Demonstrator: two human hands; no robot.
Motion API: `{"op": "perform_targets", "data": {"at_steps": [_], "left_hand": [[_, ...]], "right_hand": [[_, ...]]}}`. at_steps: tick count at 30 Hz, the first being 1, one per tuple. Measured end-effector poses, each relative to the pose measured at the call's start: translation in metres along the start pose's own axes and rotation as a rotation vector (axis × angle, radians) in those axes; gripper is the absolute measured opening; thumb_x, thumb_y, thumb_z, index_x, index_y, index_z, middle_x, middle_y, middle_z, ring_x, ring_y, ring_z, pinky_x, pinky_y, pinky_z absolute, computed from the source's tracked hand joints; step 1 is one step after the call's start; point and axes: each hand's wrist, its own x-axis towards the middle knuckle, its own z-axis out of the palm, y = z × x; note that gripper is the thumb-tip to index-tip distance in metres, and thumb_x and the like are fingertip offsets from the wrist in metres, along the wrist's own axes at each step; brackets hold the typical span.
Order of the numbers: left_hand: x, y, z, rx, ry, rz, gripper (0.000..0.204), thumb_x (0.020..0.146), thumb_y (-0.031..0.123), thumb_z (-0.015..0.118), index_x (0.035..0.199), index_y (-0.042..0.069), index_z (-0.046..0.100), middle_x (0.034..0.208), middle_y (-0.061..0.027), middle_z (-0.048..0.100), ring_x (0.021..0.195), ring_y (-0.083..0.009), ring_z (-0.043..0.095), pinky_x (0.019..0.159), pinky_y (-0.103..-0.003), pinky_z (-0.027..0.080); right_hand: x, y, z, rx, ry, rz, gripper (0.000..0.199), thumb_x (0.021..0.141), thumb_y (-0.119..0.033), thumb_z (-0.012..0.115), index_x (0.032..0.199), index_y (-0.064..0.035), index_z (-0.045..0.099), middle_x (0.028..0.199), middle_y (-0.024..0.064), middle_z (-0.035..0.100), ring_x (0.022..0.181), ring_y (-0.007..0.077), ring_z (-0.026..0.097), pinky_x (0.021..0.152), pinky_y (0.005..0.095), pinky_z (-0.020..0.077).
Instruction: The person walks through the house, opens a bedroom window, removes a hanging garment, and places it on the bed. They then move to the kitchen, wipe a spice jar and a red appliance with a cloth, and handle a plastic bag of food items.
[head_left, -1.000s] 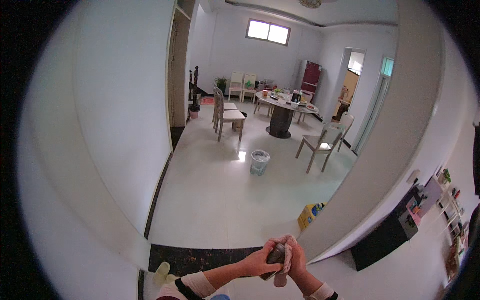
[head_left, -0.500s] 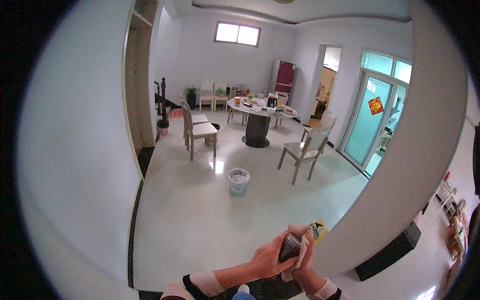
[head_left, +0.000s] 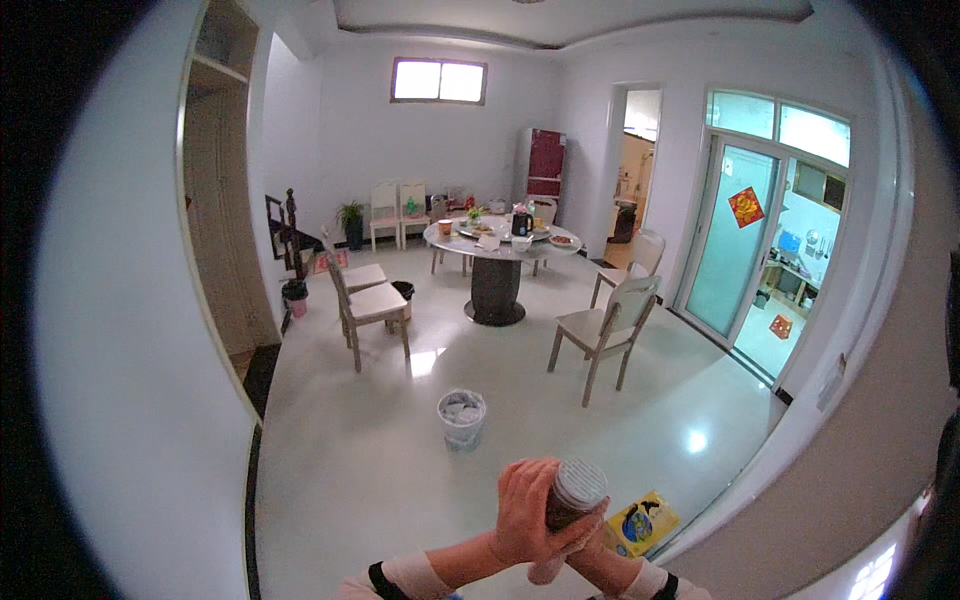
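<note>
Low in the middle, both hands are closed together round a dark cylindrical container with a pale grey, ridged round end. My left hand wraps its left side, fingers curled over it. My right hand grips lower on the right, mostly hidden behind the left one. A pinkish cloth hangs out below the hands, and most of it is hidden. The container leans, its ridged end pointing up and away from me. On the floor just right of the hands lies a yellow package with a dark picture.
A lined white waste bin stands on the floor ahead. Beyond it are a round table with dishes and several chairs. Walls flank both sides; a sliding glass door is at right, a wooden door at left.
The view has shifted forward into the room, so the bin and table look nearer. The container has turned, showing its ridged end upward. Less cloth shows, and more of the yellow package.
</note>
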Motion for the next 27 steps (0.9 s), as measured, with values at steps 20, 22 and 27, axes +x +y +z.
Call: {"op": "perform_targets", "data": {"at_steps": [20,22,27], "left_hand": [[0.137,-0.289,0.251,-0.572,-0.588,-0.078,0.081,0.073,0.035,0.070,0.129,-0.002,0.025,0.115,-0.0260,0.049,0.103,-0.0363,0.054,0.085,-0.042,0.045],[0.149,-0.301,0.286,-0.664,-0.709,-0.301,0.078,0.076,0.035,0.068,0.130,-0.002,0.024,0.113,-0.0268,0.050,0.102,-0.0378,0.054,0.085,-0.043,0.044],[0.182,-0.316,0.394,-0.741,-0.846,-0.515,0.054,0.089,0.035,0.048,0.129,0.006,0.027,0.115,-0.0236,0.048,0.107,-0.0349,0.050,0.088,-0.041,0.040]], "right_hand": [[0.212,0.271,-0.078,0.550,0.404,0.655,0.040,0.091,-0.037,0.038,0.102,-0.0006,0.051,0.079,0.0136,0.059,0.064,0.0232,0.059,0.053,0.0358,0.0497],[0.242,0.284,-0.108,0.534,0.536,0.575,0.044,0.092,-0.039,0.035,0.105,-0.0002,0.050,0.086,0.0131,0.059,0.073,0.0224,0.059,0.064,0.0359,0.0495],[0.302,0.347,-0.125,0.158,0.622,0.375,0.060,0.092,-0.048,0.030,0.126,0.0018,0.029,0.123,0.0188,0.037,0.110,0.0290,0.042,0.093,0.0400,0.0342]]}}
